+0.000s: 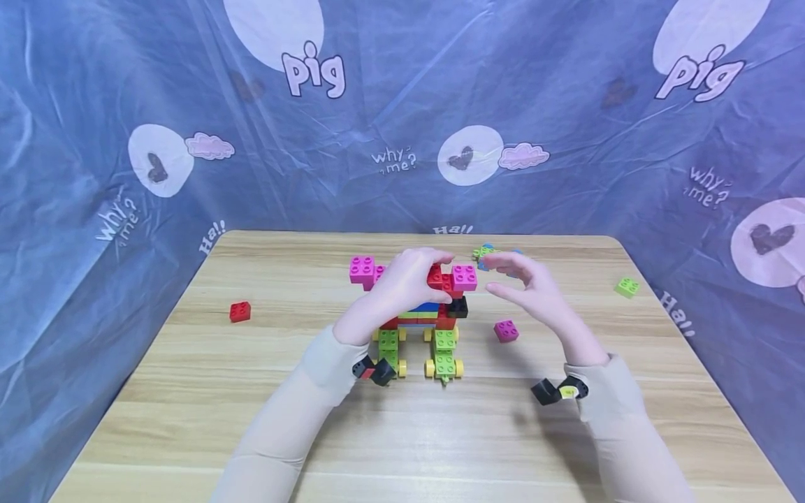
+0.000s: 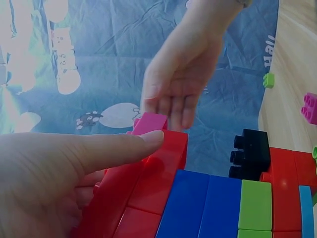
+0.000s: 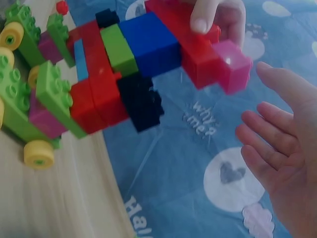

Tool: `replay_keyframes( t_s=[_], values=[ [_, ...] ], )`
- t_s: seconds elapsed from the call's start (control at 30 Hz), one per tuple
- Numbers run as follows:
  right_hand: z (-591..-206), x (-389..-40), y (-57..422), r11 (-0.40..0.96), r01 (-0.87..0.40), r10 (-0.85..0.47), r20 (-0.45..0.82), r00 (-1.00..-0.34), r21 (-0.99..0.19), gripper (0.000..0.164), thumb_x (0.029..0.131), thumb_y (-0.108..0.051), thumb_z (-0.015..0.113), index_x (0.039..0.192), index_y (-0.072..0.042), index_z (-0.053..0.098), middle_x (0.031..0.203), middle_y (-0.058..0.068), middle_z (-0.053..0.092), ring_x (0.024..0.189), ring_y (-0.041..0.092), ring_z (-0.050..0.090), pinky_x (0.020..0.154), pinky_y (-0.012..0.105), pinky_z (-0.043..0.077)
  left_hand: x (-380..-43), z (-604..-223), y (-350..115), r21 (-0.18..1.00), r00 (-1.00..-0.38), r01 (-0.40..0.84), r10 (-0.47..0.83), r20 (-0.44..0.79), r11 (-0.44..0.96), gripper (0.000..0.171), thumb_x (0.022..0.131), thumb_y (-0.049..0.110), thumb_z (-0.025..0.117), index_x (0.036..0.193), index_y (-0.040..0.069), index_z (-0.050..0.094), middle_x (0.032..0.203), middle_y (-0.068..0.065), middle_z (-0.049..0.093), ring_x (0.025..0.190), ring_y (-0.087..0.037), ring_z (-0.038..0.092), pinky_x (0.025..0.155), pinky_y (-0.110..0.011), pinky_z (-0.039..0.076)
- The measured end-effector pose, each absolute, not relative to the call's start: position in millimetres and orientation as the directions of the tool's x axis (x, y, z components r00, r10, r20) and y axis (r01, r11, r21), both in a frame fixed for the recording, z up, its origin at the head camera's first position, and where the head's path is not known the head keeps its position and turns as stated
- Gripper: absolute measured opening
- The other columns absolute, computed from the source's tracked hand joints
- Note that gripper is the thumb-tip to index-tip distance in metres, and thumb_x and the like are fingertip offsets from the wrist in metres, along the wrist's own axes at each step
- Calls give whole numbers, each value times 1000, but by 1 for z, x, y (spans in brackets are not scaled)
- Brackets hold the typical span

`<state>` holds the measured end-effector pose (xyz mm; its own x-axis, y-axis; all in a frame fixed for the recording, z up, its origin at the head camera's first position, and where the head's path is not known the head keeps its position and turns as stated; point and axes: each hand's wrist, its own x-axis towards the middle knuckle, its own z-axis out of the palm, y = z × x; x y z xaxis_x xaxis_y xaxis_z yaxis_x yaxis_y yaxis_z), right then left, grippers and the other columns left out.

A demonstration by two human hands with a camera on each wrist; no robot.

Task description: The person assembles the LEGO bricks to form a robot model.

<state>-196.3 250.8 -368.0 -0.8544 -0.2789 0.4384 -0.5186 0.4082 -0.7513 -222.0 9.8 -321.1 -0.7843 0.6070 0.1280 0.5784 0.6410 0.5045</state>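
A build of toy building bricks stands mid-table on green wheeled bases (image 1: 445, 360) with yellow wheels (image 3: 38, 154). Above these are red, lime and blue bricks (image 3: 151, 44), and a black brick (image 3: 141, 101) juts out at the side. My left hand (image 1: 405, 279) grips the top row of red bricks (image 2: 158, 161), its thumb on the near face and its fingers behind. Pink bricks (image 1: 362, 269) cap both ends of that row. Just right of the right-end pink brick (image 3: 232, 67), my right hand (image 1: 534, 290) holds nothing, its fingers apart and slightly bent.
Loose on the wooden table (image 1: 189, 419) lie a red brick (image 1: 240, 311) at left, a magenta brick (image 1: 506, 331) near the right hand and a lime brick (image 1: 627, 287) far right. Green and blue pieces (image 1: 486, 254) lie behind. A blue printed cloth (image 1: 390, 105) surrounds the table.
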Motion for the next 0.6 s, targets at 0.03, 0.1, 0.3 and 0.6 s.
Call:
replay_keyframes(
  t_s=[0.03,0.1,0.3,0.6],
  values=[
    [-369,-196,253,407,-514,-271,438,-857,-755,39,83,4,69,121,4,60,120,27,61,109,-5,56,97,12,42,-222,-321,10,506,-784,578,607,129,640,69,75,25,83,136,10,54,135,-4,59,127,-21,52,109,-36,40],
    [-373,-196,258,409,-503,-257,433,-864,-761,38,84,4,68,121,4,60,119,29,60,108,-6,56,97,11,41,-221,-320,9,509,-783,580,607,134,636,69,75,26,83,136,10,55,134,-4,59,126,-20,53,108,-36,41],
    [-390,-197,275,421,-475,-233,414,-880,-773,39,83,5,68,121,7,59,118,29,61,106,-6,56,96,10,41,-221,-319,8,508,-774,597,612,161,621,67,77,31,82,134,10,56,132,-4,61,121,-19,57,104,-34,45],
    [-415,-199,297,474,-397,-233,322,-917,-786,41,83,0,70,122,6,59,121,26,62,103,-6,56,93,8,40,-223,-318,10,538,-769,601,610,189,591,63,78,33,81,132,9,59,129,-3,64,117,-18,60,99,-31,48]
  ],
)
